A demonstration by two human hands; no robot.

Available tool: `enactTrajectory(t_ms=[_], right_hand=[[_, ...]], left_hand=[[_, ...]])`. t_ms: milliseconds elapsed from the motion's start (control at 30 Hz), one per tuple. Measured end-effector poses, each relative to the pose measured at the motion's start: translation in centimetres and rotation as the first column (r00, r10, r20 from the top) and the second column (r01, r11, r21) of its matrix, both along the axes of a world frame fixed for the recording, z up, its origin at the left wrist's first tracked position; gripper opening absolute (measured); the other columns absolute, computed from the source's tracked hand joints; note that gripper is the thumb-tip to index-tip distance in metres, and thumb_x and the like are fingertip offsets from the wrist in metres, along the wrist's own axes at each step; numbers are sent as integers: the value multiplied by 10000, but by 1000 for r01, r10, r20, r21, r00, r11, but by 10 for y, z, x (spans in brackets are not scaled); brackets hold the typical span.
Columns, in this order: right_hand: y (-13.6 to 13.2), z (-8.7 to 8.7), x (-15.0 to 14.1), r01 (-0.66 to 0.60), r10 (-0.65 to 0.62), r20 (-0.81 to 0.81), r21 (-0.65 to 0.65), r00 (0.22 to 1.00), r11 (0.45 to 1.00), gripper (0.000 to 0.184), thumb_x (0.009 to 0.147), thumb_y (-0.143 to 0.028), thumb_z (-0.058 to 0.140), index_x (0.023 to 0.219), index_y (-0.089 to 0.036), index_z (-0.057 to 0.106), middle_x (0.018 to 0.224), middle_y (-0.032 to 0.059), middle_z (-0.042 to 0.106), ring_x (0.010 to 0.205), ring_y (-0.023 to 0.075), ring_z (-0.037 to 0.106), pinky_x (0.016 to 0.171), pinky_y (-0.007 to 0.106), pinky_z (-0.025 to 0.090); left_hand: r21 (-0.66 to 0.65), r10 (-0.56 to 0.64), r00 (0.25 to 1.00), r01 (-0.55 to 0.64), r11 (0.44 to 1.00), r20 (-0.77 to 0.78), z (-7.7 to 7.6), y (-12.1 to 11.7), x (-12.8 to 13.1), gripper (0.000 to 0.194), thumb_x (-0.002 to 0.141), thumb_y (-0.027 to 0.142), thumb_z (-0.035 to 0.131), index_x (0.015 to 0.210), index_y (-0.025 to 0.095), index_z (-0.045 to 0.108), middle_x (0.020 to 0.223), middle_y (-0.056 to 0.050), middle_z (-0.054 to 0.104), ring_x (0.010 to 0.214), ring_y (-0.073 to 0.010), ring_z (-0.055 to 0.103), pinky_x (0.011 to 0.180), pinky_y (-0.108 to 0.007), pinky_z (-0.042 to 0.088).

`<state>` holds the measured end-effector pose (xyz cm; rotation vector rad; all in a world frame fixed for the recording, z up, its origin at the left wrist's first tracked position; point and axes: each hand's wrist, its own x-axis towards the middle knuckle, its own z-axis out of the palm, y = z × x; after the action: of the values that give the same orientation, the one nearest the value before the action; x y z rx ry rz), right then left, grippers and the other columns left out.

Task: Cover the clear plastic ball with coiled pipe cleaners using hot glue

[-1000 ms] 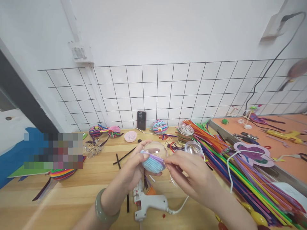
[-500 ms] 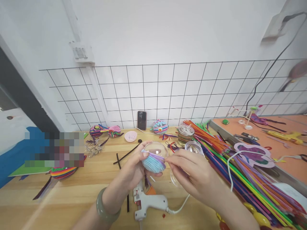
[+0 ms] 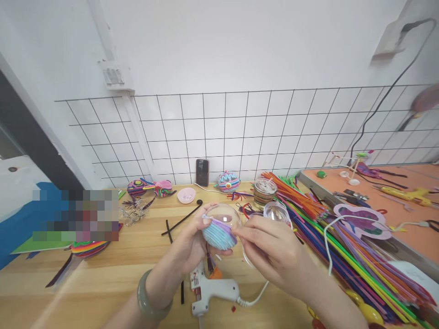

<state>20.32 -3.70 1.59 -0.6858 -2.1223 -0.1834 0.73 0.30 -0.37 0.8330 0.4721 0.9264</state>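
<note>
My left hand (image 3: 187, 244) holds a clear plastic ball (image 3: 220, 230) above the wooden table (image 3: 113, 274); its lower half is wrapped in light blue and purple pipe cleaner. My right hand (image 3: 270, 249) pinches the purple pipe cleaner end (image 3: 230, 230) against the ball's right side. A green bangle (image 3: 147, 299) is on my left wrist. Below the hands lies a white glue gun (image 3: 212, 290) with its cord.
A big heap of coloured pipe cleaners (image 3: 343, 246) covers the right of the table. A clear half dome (image 3: 276, 211), a jar (image 3: 265, 192), a pink dish (image 3: 186, 195), a phone (image 3: 202, 172), finished wrapped balls (image 3: 228, 181) and black pipe cleaners (image 3: 181, 220) lie behind. An orange table (image 3: 404, 214) stands right.
My right fingers have slid a little left along the ball's side, pressing the purple strand closer. The ball and left hand have barely moved.
</note>
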Motion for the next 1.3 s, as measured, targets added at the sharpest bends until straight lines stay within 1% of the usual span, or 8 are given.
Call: enactTrajectory(t_ms=[267,500,633,767,967,1133,1200,1300], right_hand=[[1,1,0,-27,27,13,-2,1000,1000,225,882,-40,500,1015,-73,679,775,102,645,670,173,580,546,290,495],[2,1,1,-45,44,26,29,999,999,244,882,-38,500,1065,-65,659,817,119,665,698,179,591,552,297,506],[2,1,0,-61,60,31,46,998,997,265,883,-36,493,1102,-70,638,824,119,681,703,179,615,557,300,528],[0,0,-1,-33,32,16,73,999,997,276,883,-40,503,1123,-89,631,859,118,701,747,187,661,603,308,564],[-1,-1,-2,-1,2,-12,102,1000,995,227,899,-59,505,1058,-114,658,876,108,723,778,182,685,637,296,585],[0,-1,-2,-18,19,-11,82,1000,996,228,882,-37,530,1062,-93,657,877,115,713,775,188,667,623,304,570],[1,-1,-2,-39,39,-11,67,999,997,256,880,-30,525,1097,-95,643,881,111,703,767,185,651,613,303,556],[2,-1,-2,-61,61,-4,56,998,997,320,881,-27,501,1171,-107,609,845,94,679,708,174,612,553,286,513]], left_hand=[[-39,4,1000,-4,999,0,-1,-1,1,537,735,292,638,1224,212,431,1016,-81,652,751,-235,671,573,-382,593],[-73,10,1000,-10,997,1,2,-2,3,535,740,288,608,1241,198,444,990,-75,651,727,-223,669,555,-371,597],[-96,0,1000,2,995,26,4,-3,3,498,766,278,574,1241,190,455,975,-84,655,738,-215,664,553,-364,599],[-123,-4,997,13,992,72,4,-4,4,442,781,271,556,1212,195,489,1008,-91,664,758,-210,667,561,-356,599],[-86,-31,989,44,995,146,-1,-3,4,349,805,279,564,1142,191,571,958,-82,687,732,-198,666,593,-356,599],[-104,-29,988,45,994,149,-1,-3,4,362,800,288,573,1149,193,574,994,-86,690,756,-204,670,598,-353,599],[-112,-35,986,53,992,160,0,-4,4,371,795,293,571,1149,183,573,1008,-94,691,759,-205,670,593,-349,599],[-132,-38,981,63,989,189,3,-6,5,332,805,293,551,1115,177,576,961,-89,694,756,-200,671,591,-331,595]])
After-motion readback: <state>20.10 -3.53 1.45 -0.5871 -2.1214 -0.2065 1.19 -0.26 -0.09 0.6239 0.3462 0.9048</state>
